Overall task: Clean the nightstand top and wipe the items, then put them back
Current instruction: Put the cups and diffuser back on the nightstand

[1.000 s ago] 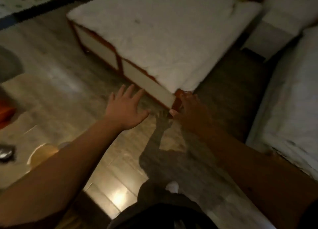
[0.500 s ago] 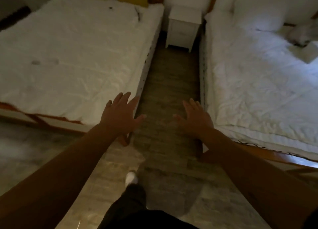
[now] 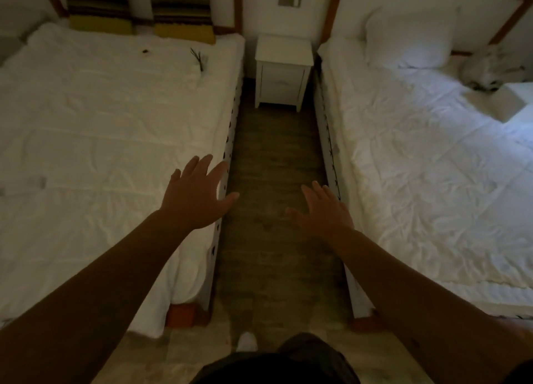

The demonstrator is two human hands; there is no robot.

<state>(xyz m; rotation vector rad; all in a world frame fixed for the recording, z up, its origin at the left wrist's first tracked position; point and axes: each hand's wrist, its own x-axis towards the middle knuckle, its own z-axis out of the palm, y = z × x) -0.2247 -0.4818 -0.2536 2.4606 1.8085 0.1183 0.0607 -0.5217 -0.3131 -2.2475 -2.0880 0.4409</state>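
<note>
A small white nightstand stands against the far wall at the end of a narrow aisle between two beds. Nothing shows on its top from here. My left hand is stretched forward over the edge of the left bed, fingers spread and holding nothing. My right hand is stretched forward over the aisle beside the right bed, fingers straight, also holding nothing. Both hands are far short of the nightstand.
The left bed has white sheets, a few small dark items near its head and striped pillows. The right bed carries a white pillow and folded linen. A wood floor aisle runs between them.
The view has swung from the foot of the left bed to face straight down the aisle, and the nightstand has come closer. Both hands stay outstretched and holding nothing.
</note>
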